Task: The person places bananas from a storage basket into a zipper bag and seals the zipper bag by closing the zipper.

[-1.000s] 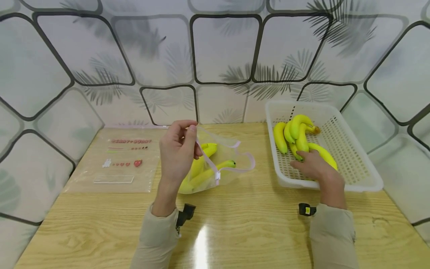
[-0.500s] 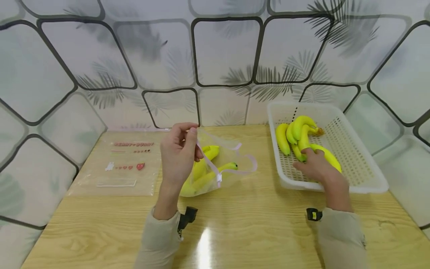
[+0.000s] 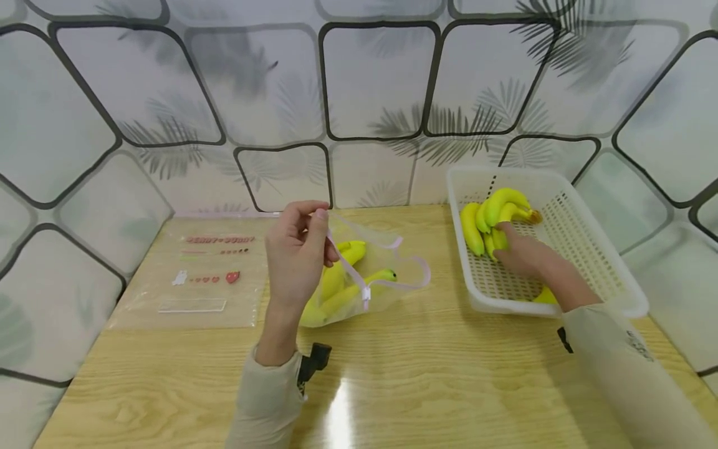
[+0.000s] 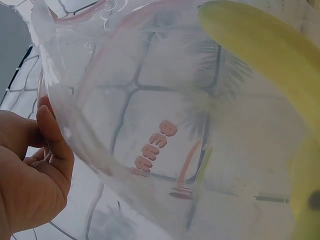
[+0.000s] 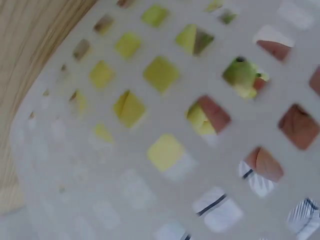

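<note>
My left hand (image 3: 294, 252) pinches the rim of a clear zip bag (image 3: 412, 285) with a pink closure and white slider, holding its mouth apart. Several yellow bananas (image 3: 336, 280) lie inside, one of them (image 4: 270, 55) large in the left wrist view. Over in the white basket (image 3: 614, 274), thumb and index finger of my right hand (image 3: 527, 254) lie on either side of a banana (image 3: 498, 239). Beside it are more bananas (image 3: 471, 227), some bunched together. Another banana (image 3: 545, 296) is mostly hidden behind my right wrist. Through the basket's holes, the right wrist view shows fingers (image 5: 300, 125).
A second clear zip bag (image 3: 134, 305), printed with red lettering and small hearts, lies flat at the left of the wooden table (image 3: 426, 386). A patterned fabric wall (image 3: 376, 81) rises behind and along both sides.
My right hand has moved farther into the basket toward the bunched bananas, and its forearm has swung out to the right. The left hand stays at the bag's rim.
</note>
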A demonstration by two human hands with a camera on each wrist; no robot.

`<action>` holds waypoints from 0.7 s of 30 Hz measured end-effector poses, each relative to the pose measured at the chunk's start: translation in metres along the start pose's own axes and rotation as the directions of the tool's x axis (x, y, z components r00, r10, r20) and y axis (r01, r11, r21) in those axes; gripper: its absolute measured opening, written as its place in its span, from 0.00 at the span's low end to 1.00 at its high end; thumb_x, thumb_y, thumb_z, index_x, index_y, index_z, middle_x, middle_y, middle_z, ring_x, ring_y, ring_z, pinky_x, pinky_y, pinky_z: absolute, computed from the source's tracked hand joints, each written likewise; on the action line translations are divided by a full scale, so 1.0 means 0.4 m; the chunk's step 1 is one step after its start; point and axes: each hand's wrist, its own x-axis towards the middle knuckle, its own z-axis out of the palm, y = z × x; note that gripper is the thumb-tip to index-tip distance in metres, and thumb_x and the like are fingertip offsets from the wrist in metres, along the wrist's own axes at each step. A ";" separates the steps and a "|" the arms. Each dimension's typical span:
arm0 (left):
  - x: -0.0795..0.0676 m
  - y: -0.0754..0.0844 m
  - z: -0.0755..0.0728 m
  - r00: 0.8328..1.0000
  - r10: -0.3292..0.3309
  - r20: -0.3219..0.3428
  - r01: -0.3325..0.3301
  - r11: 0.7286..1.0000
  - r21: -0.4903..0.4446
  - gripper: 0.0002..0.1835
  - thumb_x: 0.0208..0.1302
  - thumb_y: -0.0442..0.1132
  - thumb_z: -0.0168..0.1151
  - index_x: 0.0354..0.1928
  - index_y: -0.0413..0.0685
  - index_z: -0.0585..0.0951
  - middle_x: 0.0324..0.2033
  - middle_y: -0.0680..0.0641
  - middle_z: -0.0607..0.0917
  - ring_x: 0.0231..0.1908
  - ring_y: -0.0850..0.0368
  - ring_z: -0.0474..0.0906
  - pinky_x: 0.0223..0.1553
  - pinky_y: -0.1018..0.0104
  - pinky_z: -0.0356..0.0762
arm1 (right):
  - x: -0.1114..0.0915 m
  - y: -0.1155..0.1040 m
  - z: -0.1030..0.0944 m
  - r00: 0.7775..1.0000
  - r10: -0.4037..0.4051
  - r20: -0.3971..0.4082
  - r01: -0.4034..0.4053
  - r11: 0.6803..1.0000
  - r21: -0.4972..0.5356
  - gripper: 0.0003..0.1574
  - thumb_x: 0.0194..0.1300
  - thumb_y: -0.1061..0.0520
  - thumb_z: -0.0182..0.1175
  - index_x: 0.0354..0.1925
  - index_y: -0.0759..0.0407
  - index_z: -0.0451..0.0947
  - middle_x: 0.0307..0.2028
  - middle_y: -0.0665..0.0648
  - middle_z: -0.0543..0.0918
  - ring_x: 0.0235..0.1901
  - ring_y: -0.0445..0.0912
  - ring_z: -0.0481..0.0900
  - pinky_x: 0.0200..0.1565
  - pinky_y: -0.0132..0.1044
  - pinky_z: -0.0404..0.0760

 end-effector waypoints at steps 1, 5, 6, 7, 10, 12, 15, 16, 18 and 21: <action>0.000 0.001 0.001 1.000 0.001 0.000 -0.001 1.000 -0.001 0.10 0.74 0.34 0.56 0.48 0.34 0.80 0.20 0.43 0.75 0.12 0.60 0.73 0.15 0.70 0.75 | 0.004 0.002 0.001 1.000 0.004 -0.012 -0.004 1.000 0.014 0.41 0.77 0.50 0.44 0.75 0.64 0.39 0.54 0.83 0.72 0.49 0.67 0.76 0.48 0.63 0.74; -0.001 0.003 0.004 1.000 -0.005 -0.003 0.005 1.000 -0.004 0.09 0.73 0.34 0.56 0.47 0.34 0.80 0.19 0.43 0.75 0.12 0.60 0.73 0.15 0.70 0.75 | 0.017 0.004 0.004 0.999 -0.015 -0.044 0.016 1.000 0.017 0.35 0.76 0.52 0.48 0.71 0.64 0.48 0.50 0.78 0.75 0.43 0.60 0.76 0.45 0.57 0.74; -0.001 0.004 0.004 1.000 -0.008 -0.004 0.008 1.000 -0.003 0.09 0.73 0.34 0.56 0.47 0.34 0.80 0.19 0.43 0.75 0.12 0.60 0.74 0.15 0.70 0.75 | 0.019 0.003 0.004 0.999 -0.024 -0.044 0.024 1.000 0.004 0.33 0.75 0.54 0.48 0.70 0.65 0.50 0.49 0.76 0.76 0.41 0.59 0.76 0.43 0.56 0.75; -0.001 0.004 0.003 1.000 -0.011 -0.005 0.011 1.000 -0.003 0.09 0.73 0.34 0.56 0.47 0.34 0.80 0.20 0.43 0.75 0.12 0.60 0.74 0.15 0.70 0.75 | 0.023 0.001 0.006 0.998 -0.036 -0.044 0.036 0.999 -0.007 0.31 0.75 0.55 0.48 0.68 0.65 0.52 0.47 0.75 0.77 0.39 0.58 0.75 0.42 0.54 0.74; -0.001 0.002 0.000 1.000 -0.018 -0.006 0.018 1.000 0.000 0.09 0.73 0.34 0.56 0.47 0.35 0.80 0.20 0.43 0.76 0.12 0.60 0.74 0.15 0.70 0.75 | 0.028 -0.003 0.010 0.996 -0.070 -0.050 0.068 0.997 -0.043 0.26 0.74 0.58 0.49 0.65 0.67 0.58 0.43 0.72 0.79 0.35 0.55 0.74 0.38 0.48 0.73; -0.001 0.001 -0.001 1.000 -0.022 -0.008 0.022 1.000 -0.003 0.09 0.73 0.34 0.56 0.47 0.35 0.80 0.20 0.43 0.76 0.12 0.60 0.74 0.15 0.70 0.75 | 0.026 -0.002 0.011 0.996 -0.068 -0.053 0.066 0.997 -0.042 0.24 0.74 0.58 0.48 0.63 0.67 0.60 0.42 0.70 0.79 0.33 0.54 0.73 0.37 0.47 0.72; -0.001 -0.002 -0.001 1.000 -0.027 -0.008 0.027 1.000 -0.008 0.09 0.73 0.34 0.55 0.47 0.35 0.80 0.19 0.44 0.76 0.12 0.60 0.74 0.14 0.69 0.75 | 0.017 0.007 0.010 0.996 -0.056 -0.067 0.054 0.998 -0.031 0.24 0.75 0.55 0.50 0.62 0.66 0.61 0.38 0.67 0.79 0.32 0.53 0.73 0.35 0.45 0.72; -0.001 -0.002 -0.001 1.000 -0.028 -0.009 0.028 1.000 -0.009 0.09 0.73 0.34 0.55 0.47 0.35 0.80 0.20 0.44 0.76 0.12 0.60 0.74 0.14 0.69 0.75 | 0.012 0.009 0.009 0.996 -0.052 -0.072 0.050 0.998 -0.030 0.23 0.75 0.54 0.50 0.61 0.65 0.61 0.35 0.65 0.78 0.31 0.52 0.72 0.33 0.44 0.71; 0.001 -0.001 -0.002 1.000 -0.028 -0.011 0.028 1.000 -0.009 0.09 0.74 0.34 0.56 0.48 0.35 0.80 0.20 0.44 0.76 0.12 0.60 0.74 0.14 0.69 0.75 | 0.002 0.013 0.007 0.995 -0.047 -0.088 0.042 0.997 -0.061 0.21 0.76 0.54 0.49 0.61 0.62 0.60 0.28 0.60 0.75 0.26 0.50 0.70 0.28 0.42 0.69; 0.003 0.001 -0.005 1.000 -0.024 -0.014 0.024 1.000 -0.009 0.09 0.74 0.35 0.56 0.48 0.35 0.80 0.20 0.44 0.76 0.12 0.60 0.74 0.14 0.70 0.75 | -0.014 0.012 0.002 0.990 -0.043 -0.137 0.027 0.993 -0.112 0.18 0.78 0.54 0.43 0.60 0.59 0.58 0.26 0.62 0.72 0.21 0.50 0.68 0.23 0.40 0.67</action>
